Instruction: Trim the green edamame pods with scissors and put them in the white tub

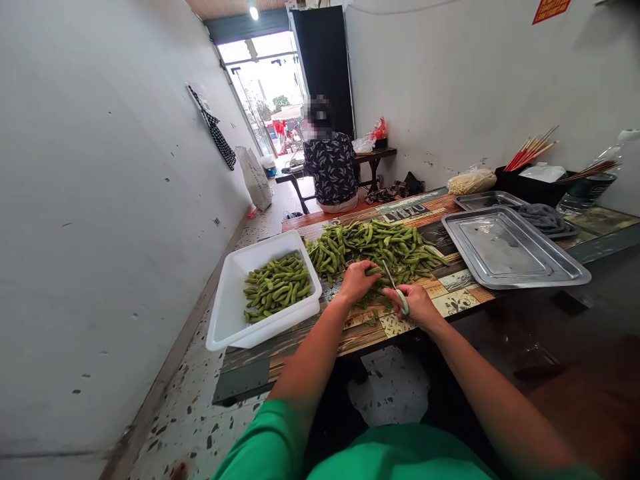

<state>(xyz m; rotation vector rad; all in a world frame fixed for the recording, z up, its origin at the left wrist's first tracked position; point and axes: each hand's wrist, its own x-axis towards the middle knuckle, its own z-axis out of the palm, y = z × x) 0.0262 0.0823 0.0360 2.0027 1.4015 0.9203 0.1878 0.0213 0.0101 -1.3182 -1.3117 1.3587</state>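
Note:
My left hand (359, 281) is closed on a green edamame pod (373, 271) over the near side of the table. Just right of it, my right hand (413, 303) grips scissors (403, 301) with pale green handles, the blades pointing up and away beside the pod. Behind both hands spreads a large pile of edamame pods (370, 240). On the left, a white plastic tub (227, 293) holds more pods (280, 283). Small green trimmings (373, 317) lie on the tabletop below my hands.
A metal tray (515, 247) lies right of the pile, with another tray holding a dark cloth (543, 217) behind it. Farther back are a black box (535, 183) of skewers and a clear bottle (590, 187). A seated person (330, 167) is beyond the table. The tub overhangs the table's left edge.

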